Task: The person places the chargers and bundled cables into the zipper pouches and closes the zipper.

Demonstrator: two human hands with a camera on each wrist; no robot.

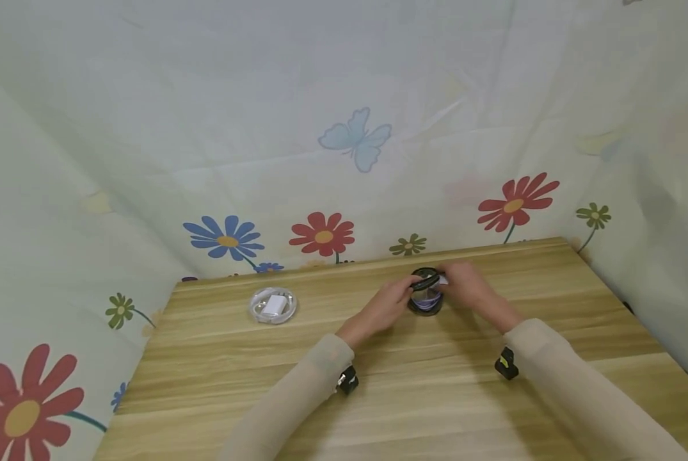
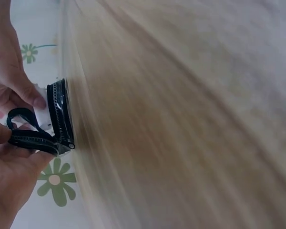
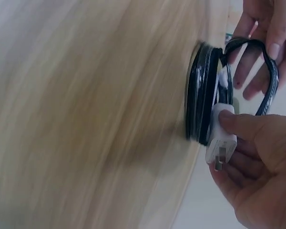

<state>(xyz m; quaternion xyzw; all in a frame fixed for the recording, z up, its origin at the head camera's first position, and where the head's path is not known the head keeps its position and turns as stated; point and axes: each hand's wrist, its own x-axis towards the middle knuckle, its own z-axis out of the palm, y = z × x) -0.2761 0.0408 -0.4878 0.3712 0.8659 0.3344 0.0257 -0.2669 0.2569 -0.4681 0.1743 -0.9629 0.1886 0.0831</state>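
Right hand [image 3: 257,162] pinching charger [image 3: 220,143], prongs outward

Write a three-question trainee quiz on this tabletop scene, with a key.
1. True or false: the right hand pinches a white charger plug.
2. Which hand holds up the open lid of the round black zip case? A) left hand B) right hand C) neither
3. Fill in: left of the hands on the wooden table, a clear round ______ holds something white.

Key:
1. True.
2. A: the left hand's fingers grip the zippered lid.
3. Case; whether it is a dish or a zip case cannot be told for sure.
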